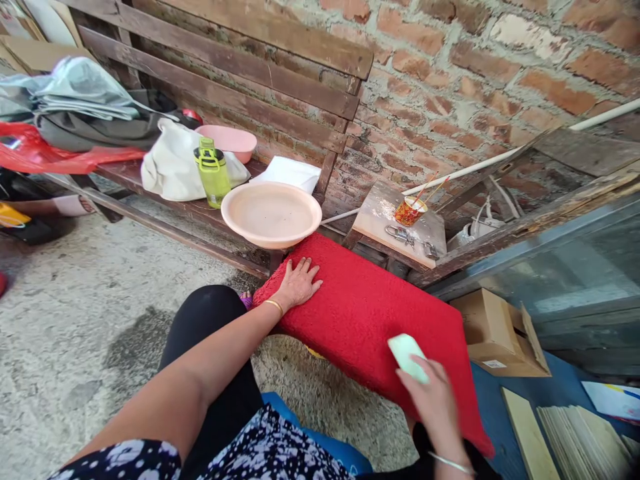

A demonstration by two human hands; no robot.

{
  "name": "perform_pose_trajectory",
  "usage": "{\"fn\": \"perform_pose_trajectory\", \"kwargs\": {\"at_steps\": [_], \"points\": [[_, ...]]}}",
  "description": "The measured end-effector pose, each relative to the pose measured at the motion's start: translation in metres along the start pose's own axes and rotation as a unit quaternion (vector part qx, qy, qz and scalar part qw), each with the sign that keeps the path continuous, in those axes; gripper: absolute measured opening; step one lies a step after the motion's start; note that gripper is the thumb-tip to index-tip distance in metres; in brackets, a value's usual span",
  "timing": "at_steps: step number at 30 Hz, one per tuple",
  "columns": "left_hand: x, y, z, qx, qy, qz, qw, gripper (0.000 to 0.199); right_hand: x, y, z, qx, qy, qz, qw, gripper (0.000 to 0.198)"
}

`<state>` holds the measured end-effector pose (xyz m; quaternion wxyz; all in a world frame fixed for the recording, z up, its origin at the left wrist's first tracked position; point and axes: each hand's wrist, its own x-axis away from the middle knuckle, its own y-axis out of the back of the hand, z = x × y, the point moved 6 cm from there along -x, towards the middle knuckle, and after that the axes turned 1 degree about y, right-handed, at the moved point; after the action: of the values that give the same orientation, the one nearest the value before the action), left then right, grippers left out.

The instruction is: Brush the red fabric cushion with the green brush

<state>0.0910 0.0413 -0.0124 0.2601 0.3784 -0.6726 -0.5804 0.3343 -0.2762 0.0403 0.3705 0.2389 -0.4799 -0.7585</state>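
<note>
Work on a red cloth, as seen from beside the worker. The cloth [370, 300] lies spread along a long, low support, its near edge hanging over the side; I see no large folds on top. The left hand [299, 283] rests palm down near the cloth's far-left end, its fingers straight and slightly apart, holding nothing. The right hand [434, 393], blurred, has thumb and fingers closed about the near end of a pale green block [409, 357]. The block is over the cloth's right-hand part, tilted; whether it touches the pile I cannot tell.

Stage of work: laying out appears complete, since the cloth is flat and the block is in hand. Work with the block seems under way or about to begin. How much of the cloth has been treated cannot be told: its red is nearly even, with no clear mark parting done from undone. The block is not yet put down, so I judge that some work remains.

Surroundings: a pale basin [273, 217], with a few dark specks inside, stands at the end of the bench [200, 243], just beyond the left hand.
</note>
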Motion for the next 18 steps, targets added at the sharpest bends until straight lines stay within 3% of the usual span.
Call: {"fn": "perform_pose_trajectory", "kwargs": {"at_steps": [2, 4, 6, 7, 10, 14, 16, 18], "points": [[0.0, 0.002, 0.0, -0.001, -0.002, 0.005, 1.0, 0.057, -0.014, -0.05, 0.094, -0.031, 0.122, 0.073, 0.989, 0.036], [0.001, 0.003, 0.0, -0.006, -0.004, 0.005, 1.0, 0.057, -0.019, -0.084, 0.158, -0.047, 0.181, 0.102, 0.977, 0.034], [0.001, 0.005, 0.0, -0.013, -0.005, 0.0, 1.0, 0.056, -0.021, -0.1, 0.184, -0.054, 0.201, 0.112, 0.972, 0.037], [0.001, 0.005, 0.0, -0.016, -0.004, -0.002, 1.0, 0.056, -0.023, -0.1, 0.183, -0.056, 0.199, 0.113, 0.972, 0.038], [0.0, 0.003, 0.0, -0.016, -0.003, -0.001, 1.0, 0.056, -0.028, -0.072, 0.125, -0.053, 0.142, 0.099, 0.983, 0.036], [-0.001, 0.001, 0.0, -0.009, -0.002, -0.003, 1.0, 0.057, -0.012, 0.01, -0.035, -0.017, -0.017, 0.037, 0.999, 0.045], [-0.001, -0.001, 0.0, -0.004, -0.001, -0.003, 1.0, 0.057, 0.012, 0.055, -0.119, 0.02, -0.155, -0.029, 0.987, 0.043], [-0.001, -0.002, 0.001, 0.0, 0.0, -0.002, 1.0, 0.057, 0.035, 0.086, -0.169, 0.085, -0.202, -0.088, 0.972, 0.042]]}}
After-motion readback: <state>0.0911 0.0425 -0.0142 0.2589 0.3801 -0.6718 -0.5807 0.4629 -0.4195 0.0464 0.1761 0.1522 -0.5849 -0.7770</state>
